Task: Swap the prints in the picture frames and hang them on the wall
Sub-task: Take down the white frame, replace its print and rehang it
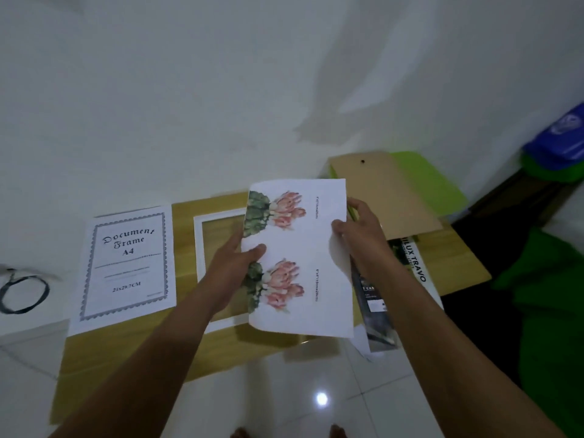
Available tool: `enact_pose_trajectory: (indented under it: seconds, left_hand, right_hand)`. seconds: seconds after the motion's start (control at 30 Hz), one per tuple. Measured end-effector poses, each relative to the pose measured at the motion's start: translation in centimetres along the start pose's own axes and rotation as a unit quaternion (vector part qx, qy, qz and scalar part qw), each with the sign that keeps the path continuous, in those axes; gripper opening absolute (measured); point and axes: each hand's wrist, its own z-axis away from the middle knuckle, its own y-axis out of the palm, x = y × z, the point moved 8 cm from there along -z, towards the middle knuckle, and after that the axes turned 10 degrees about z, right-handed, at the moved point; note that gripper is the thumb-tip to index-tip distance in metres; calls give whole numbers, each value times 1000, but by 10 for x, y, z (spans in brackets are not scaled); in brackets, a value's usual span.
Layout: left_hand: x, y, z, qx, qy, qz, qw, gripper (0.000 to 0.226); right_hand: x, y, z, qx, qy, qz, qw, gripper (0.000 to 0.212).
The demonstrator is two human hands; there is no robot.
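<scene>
I hold a white flower print (311, 248) with two pink flower pictures above a low wooden table (132, 352). My left hand (235, 257) pinches its left edge, thumb on top. My right hand (357, 229) grips its right edge. Under the print lies a white picture frame (199, 248), empty, with the table's wood showing through it. A "Document Frame A4" sheet (126, 263) lies flat to the left of the frame. A brown backing board (388, 191) rests at the back right.
A dark printed sheet reading "TRAVO" (417, 263) lies at the right under my arm. A green sheet (433, 181) sits beneath the backing board. A black cable loop (23, 294) lies on the white floor at left. Green cloth (550, 298) fills the right.
</scene>
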Motion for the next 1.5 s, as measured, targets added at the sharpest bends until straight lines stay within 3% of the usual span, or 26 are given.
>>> enact_pose_trajectory:
  seconds: [0.33, 0.53, 0.67, 0.8, 0.97, 1.13, 1.23, 1.33, 1.5]
  left_hand:
    - [59, 55, 34, 3, 14, -64, 998, 79]
    - [102, 98, 31, 8, 14, -126, 992, 69]
    - [120, 122, 18, -4, 17, -172, 985, 52]
    - [120, 150, 5, -11, 30, -238, 971, 67]
    - [115, 173, -24, -36, 57, -292, 954, 58]
    - [125, 188, -52, -49, 75, -375, 923, 53]
    - [130, 193, -58, -72, 77, -452, 886, 63]
    - [127, 199, -56, -85, 134, -501, 851, 72]
    - [125, 206, -57, -80, 184, -592, 781, 76]
  right_hand:
    - [-120, -41, -2, 15, 41, 54, 998, 36]
    - [-179, -74, -11, 7, 65, 87, 994, 34]
    - [-206, -93, -25, 15, 79, 110, 991, 35]
    - [-218, -112, -45, 0, 73, 162, 984, 38]
    - [-215, -125, -76, -21, 33, 238, 970, 42]
    - [-215, -131, -101, -47, 7, 344, 938, 37]
    - [-213, -134, -101, -52, -45, 458, 886, 25]
    - [-214, -131, -98, -37, -92, 528, 844, 25]
    - [-217, -128, -96, -20, -115, 555, 824, 29]
